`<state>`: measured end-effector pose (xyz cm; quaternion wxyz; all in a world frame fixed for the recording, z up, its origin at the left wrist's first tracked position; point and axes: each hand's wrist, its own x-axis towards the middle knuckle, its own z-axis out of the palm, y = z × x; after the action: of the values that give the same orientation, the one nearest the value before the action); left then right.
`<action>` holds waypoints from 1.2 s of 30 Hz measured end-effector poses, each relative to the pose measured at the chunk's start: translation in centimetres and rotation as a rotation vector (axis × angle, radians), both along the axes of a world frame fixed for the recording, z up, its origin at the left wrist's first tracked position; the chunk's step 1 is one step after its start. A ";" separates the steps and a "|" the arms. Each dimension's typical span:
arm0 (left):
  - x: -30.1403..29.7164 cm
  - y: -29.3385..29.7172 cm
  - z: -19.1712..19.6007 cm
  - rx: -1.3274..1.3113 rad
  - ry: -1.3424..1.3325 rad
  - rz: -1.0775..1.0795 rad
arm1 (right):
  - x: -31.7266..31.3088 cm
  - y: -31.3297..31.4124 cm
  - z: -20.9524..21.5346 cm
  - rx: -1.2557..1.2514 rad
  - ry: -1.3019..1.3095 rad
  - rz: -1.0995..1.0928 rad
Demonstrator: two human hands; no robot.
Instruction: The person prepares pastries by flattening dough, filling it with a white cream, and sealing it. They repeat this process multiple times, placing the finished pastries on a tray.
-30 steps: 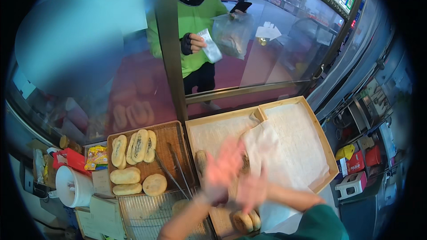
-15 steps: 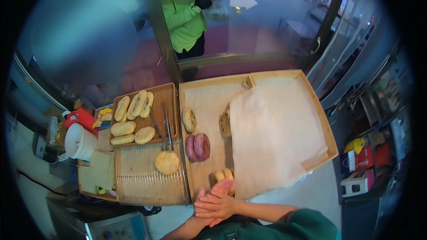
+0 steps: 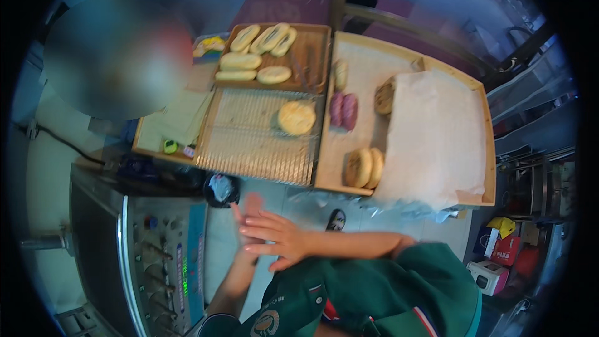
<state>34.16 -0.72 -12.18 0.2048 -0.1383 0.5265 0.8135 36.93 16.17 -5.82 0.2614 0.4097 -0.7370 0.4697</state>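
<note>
Dim, bluish light; edges bow into black. Left of the brown rectangular tray [image 3: 314, 40], a round patch [image 3: 118, 56] blurs.

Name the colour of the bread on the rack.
The bread is golden yellow, best in the head view.

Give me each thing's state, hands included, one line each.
Left hand, fingers extended, blurred
Right hand, fingers extended, against the left
Cloth, spread over the box's right part
Dark bun, partly hidden by the cloth
Purple buns, side by side, uncovered
Tan buns, side by side
Round bun, on the rack
Long buns, in the tray, some split
Bin, open, bluish contents
Display, lit
</note>
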 end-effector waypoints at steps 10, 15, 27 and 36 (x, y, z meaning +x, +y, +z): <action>-2.9 -13.3 -1.3 -0.916 0.551 -0.432 | -6.7 6.6 -3.7 0.376 -0.323 -0.659; -7.3 -14.1 -5.1 -0.938 0.806 -0.713 | -11.7 16.6 2.3 0.487 -0.198 -0.904; -7.1 -17.0 -17.2 -1.052 0.474 -0.928 | -27.8 65.4 14.4 -0.386 -0.280 -1.765; -2.1 -20.2 -21.9 -1.127 0.120 -0.863 | -31.4 69.9 15.7 -0.663 -0.108 -1.674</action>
<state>32.11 -20.88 -34.03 0.3766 0.0429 0.8851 0.2702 5.55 86.03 9.85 0.5876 -0.3801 -0.6321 0.3327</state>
